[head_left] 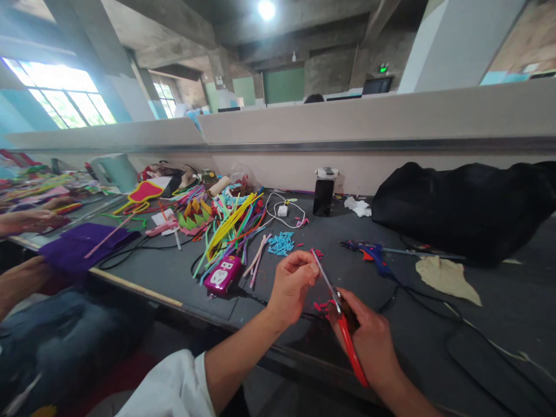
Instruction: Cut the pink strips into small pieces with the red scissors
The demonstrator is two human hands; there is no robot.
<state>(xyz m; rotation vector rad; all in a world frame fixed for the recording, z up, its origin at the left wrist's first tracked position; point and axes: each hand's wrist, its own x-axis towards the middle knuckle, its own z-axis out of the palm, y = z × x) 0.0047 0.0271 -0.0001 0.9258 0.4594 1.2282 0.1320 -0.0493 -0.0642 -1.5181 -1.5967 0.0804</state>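
My right hand is closed around a pair of scissors with red handles, whose blades point up and away to the left. My left hand is pinched shut beside the blade tips; whatever its fingers hold is too small to make out. Short red-pink pieces lie on the table below the scissors, and more lie just behind the blade tips. To the left of these is a heap of short blue pieces.
Fuzzy craft stems in many colours and a magenta power box lie left. A blue glue gun, its cable and a black bag are right. A phone stands behind. A co-worker's hands hold purple material far left.
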